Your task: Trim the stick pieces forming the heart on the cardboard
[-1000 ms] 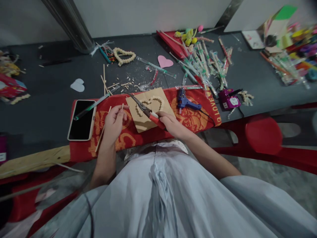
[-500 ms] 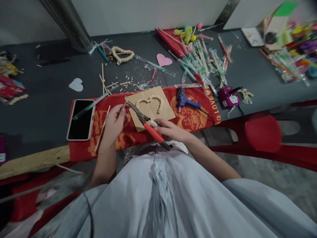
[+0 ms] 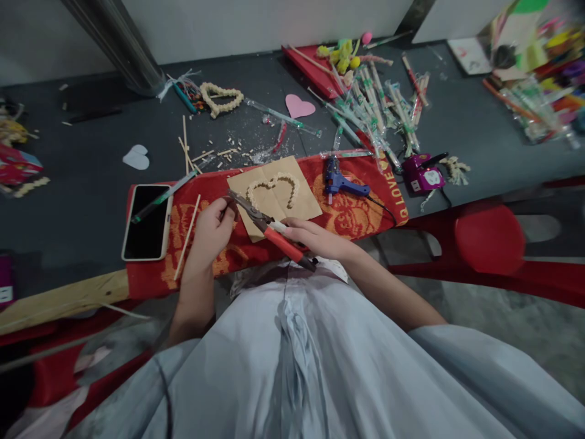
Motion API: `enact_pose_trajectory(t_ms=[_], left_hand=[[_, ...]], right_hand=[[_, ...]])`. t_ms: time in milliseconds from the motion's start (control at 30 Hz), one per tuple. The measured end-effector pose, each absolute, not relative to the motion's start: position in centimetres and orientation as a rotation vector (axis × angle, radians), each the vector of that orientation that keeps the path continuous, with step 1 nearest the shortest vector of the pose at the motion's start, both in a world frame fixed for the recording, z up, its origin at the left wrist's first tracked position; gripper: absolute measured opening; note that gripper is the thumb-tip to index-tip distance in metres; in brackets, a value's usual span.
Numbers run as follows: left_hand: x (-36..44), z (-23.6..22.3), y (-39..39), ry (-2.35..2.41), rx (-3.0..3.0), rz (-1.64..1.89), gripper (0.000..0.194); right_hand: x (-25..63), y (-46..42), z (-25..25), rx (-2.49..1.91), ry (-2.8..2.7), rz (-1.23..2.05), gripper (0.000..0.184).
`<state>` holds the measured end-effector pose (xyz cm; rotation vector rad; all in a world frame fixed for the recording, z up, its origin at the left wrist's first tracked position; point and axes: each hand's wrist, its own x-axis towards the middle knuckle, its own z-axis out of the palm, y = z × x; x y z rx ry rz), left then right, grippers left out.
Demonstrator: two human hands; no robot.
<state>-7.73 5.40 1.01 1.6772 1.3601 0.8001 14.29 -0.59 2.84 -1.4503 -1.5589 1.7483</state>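
My left hand [image 3: 214, 228] is closed in a pinch right at the jaws of the pliers; the thin stick between its fingertips is almost wholly hidden. My right hand [image 3: 315, 236] grips the red-handled pliers [image 3: 281, 241], whose jaws point up and left at the left fingers. Behind the pliers, a brown sheet of folded paper [image 3: 308, 198] lies on a red and orange towel [image 3: 388, 198]. On that paper is a heart outline [image 3: 295, 183] of small pale pieces, with a gap at its lower side. A loose wooden stick [image 3: 188, 235] rests left of my left hand.
A phone [image 3: 145, 235] lies at the towel's left end with a wrapped stick across it. A blue glue gun [image 3: 342, 183] is on the right. Behind are stick offcuts [image 3: 226, 152], a finished-looking pale heart [image 3: 222, 100], a pink paper heart [image 3: 299, 106] and several wrapped sticks [image 3: 370, 107].
My left fingers have turned and curled in closer at the plier jaws, so the stick tip seen before is now hidden. The pliers have shifted slightly; my right hand still holds them.
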Motion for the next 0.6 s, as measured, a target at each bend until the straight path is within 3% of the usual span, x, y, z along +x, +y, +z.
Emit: enact_pose_trajectory(t_ms=[233,600], left_hand=[[-7.63,1.39,5.22,1.386,1.75,0.787,0.012],[-7.45,1.6,5.07,1.411,1.724,0.758,0.013]], right_hand=[[14.54,-0.49,2.57,-1.424,-1.68,1.705,0.054],[14.45,-0.56,2.81,-1.459,-1.678,1.692,0.046]])
